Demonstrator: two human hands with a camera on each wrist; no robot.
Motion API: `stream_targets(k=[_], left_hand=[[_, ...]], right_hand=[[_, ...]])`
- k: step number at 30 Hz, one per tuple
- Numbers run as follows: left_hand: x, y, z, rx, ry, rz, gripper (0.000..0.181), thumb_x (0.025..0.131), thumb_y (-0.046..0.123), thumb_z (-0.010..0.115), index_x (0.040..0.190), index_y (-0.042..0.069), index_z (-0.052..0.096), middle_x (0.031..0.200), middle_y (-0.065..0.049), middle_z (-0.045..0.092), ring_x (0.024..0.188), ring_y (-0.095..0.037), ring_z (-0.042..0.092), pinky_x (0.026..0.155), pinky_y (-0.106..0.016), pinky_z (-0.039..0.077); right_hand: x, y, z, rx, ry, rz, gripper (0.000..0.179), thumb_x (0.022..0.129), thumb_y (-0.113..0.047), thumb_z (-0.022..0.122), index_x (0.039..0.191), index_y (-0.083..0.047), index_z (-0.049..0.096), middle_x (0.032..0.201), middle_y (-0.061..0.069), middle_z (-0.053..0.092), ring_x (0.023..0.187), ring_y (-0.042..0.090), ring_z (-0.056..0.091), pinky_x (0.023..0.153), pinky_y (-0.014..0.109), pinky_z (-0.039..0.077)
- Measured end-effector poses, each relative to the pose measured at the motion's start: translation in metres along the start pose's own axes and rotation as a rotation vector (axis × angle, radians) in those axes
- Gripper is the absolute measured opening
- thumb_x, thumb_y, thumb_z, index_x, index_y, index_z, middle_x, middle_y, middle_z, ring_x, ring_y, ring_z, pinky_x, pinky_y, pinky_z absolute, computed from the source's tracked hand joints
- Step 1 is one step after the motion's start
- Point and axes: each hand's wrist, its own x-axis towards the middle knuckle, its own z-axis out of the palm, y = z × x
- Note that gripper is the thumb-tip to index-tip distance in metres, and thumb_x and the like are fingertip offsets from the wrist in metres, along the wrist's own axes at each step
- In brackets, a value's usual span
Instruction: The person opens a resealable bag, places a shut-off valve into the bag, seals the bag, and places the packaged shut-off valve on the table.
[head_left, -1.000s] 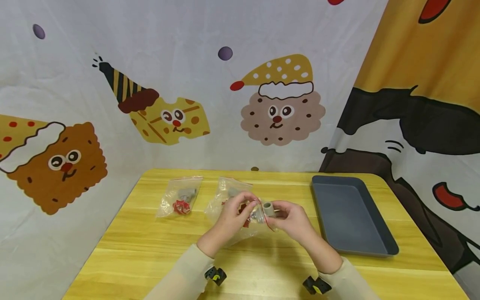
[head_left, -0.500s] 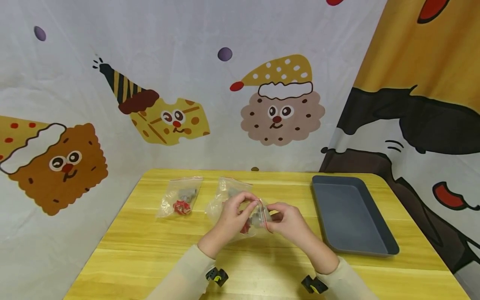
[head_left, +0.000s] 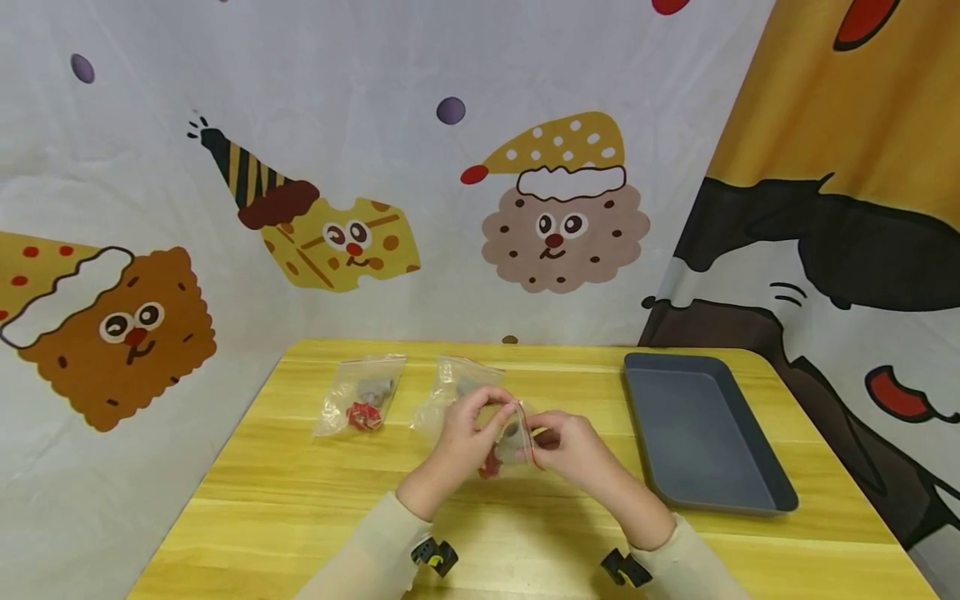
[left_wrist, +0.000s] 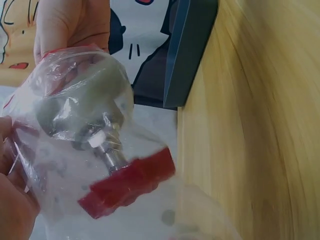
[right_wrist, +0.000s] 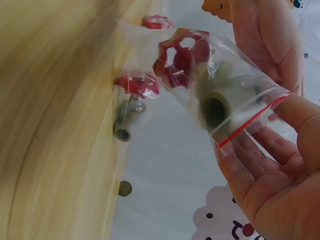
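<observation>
A grey valve [right_wrist: 212,87] with a red handwheel [left_wrist: 127,182] lies inside a clear zip bag [right_wrist: 245,90] with a red seal line, held up over the table. My left hand [head_left: 467,437] pinches the bag near its mouth, thumb against fingers. From the other side, my right hand [head_left: 576,446] grips the mouth edge, its thumb and fingers at the red line in the right wrist view. One pipe opening of the valve faces the mouth. Beyond my left hand rests a second bagged valve [right_wrist: 131,107], partly hidden in the head view.
Another bag [head_left: 358,396] with a red-wheeled valve lies at the back left of the wooden table [head_left: 300,517]. To the right stands a shallow grey tray [head_left: 708,433]. A printed cloth [head_left: 435,292] hangs behind the table's far edge.
The valve's grey pipe end, sticking out of the bag at my right fingers a second ago, has gone left and down into the bag. My right fingers have moved onto the bag's mouth.
</observation>
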Motion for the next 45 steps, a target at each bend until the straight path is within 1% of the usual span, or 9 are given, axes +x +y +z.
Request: stream_targets(k=[6,11,13,18,19,24,29,37,45], left_hand=[[-0.002,0.003,-0.004,-0.146,0.024,-0.093,0.013,0.096,0.018,0.055,0.102,0.009,0.061,0.1,-0.009,0.063,0.046,-0.02,0.053,0.039,-0.042,0.048],[-0.002,0.021,-0.011,-0.23,0.027,-0.153,0.013,0.096,0.013,0.054,0.102,0.003,0.06,0.098,-0.016,0.061,0.043,-0.018,0.055,0.038,-0.049,0.047],[-0.001,0.029,-0.013,-0.222,0.044,-0.121,0.012,0.095,0.01,0.056,0.1,0.001,0.06,0.096,-0.018,0.062,0.05,-0.019,0.059,0.042,-0.048,0.05],[0.001,0.037,-0.015,-0.085,0.128,0.029,0.006,0.091,0.002,0.059,0.093,-0.003,0.063,0.089,-0.016,0.067,0.082,-0.015,0.065,0.073,-0.035,0.057],[0.001,0.037,-0.015,-0.08,0.139,0.04,0.006,0.091,0.001,0.059,0.092,-0.003,0.063,0.088,-0.016,0.067,0.08,-0.012,0.064,0.073,-0.033,0.056],[0.002,0.035,-0.015,-0.119,0.161,0.018,0.006,0.09,0.0,0.06,0.092,-0.004,0.063,0.087,-0.018,0.068,0.077,-0.01,0.064,0.07,-0.03,0.056],[0.004,0.034,-0.017,-0.154,0.178,-0.021,0.007,0.09,0.001,0.061,0.091,-0.005,0.064,0.087,-0.019,0.068,0.084,-0.012,0.065,0.077,-0.029,0.055],[0.003,0.022,-0.022,-0.229,0.239,0.0,0.009,0.086,0.0,0.065,0.092,-0.006,0.068,0.087,-0.022,0.07,0.078,-0.015,0.069,0.072,-0.038,0.057],[0.003,-0.005,-0.02,-0.248,0.262,0.082,0.011,0.088,0.003,0.064,0.094,-0.002,0.07,0.087,-0.019,0.071,0.079,-0.011,0.069,0.069,-0.028,0.057]], right_hand=[[-0.002,0.003,-0.006,-0.062,-0.01,-0.073,0.023,0.093,-0.022,0.062,0.113,-0.012,0.067,0.11,0.007,0.069,0.094,0.02,0.067,0.071,0.023,0.055],[-0.006,0.009,-0.008,-0.082,0.023,-0.169,0.028,0.097,-0.034,0.052,0.116,-0.018,0.066,0.116,0.0,0.067,0.102,0.017,0.065,0.081,0.03,0.055],[-0.008,0.012,-0.009,-0.106,0.066,-0.244,0.023,0.097,-0.03,0.054,0.111,-0.019,0.069,0.115,-0.002,0.067,0.104,0.016,0.064,0.084,0.033,0.054],[-0.008,0.022,-0.009,-0.232,0.191,-0.413,0.008,0.085,-0.019,0.072,0.092,-0.022,0.071,0.102,-0.01,0.068,0.098,0.012,0.061,0.082,0.035,0.053],[-0.007,0.025,-0.009,-0.256,0.205,-0.429,0.009,0.082,-0.017,0.074,0.089,-0.021,0.071,0.1,-0.009,0.066,0.097,0.013,0.059,0.081,0.036,0.052],[-0.006,0.034,-0.01,-0.304,0.197,-0.351,0.016,0.077,-0.011,0.078,0.087,-0.02,0.069,0.105,0.0,0.058,0.096,0.015,0.052,0.078,0.037,0.048],[-0.007,0.038,-0.014,-0.275,0.162,-0.21,0.011,0.082,-0.014,0.074,0.089,-0.022,0.069,0.1,-0.008,0.063,0.088,0.009,0.059,0.072,0.034,0.053],[-0.009,0.039,-0.02,-0.256,0.236,-0.264,0.009,0.082,-0.015,0.074,0.086,-0.022,0.071,0.087,-0.015,0.066,0.074,0.0,0.056,0.063,0.023,0.051],[-0.013,0.038,-0.027,-0.231,0.342,-0.367,0.015,0.078,-0.006,0.075,0.084,-0.019,0.071,0.085,-0.011,0.067,0.07,0.002,0.053,0.058,0.024,0.048]])
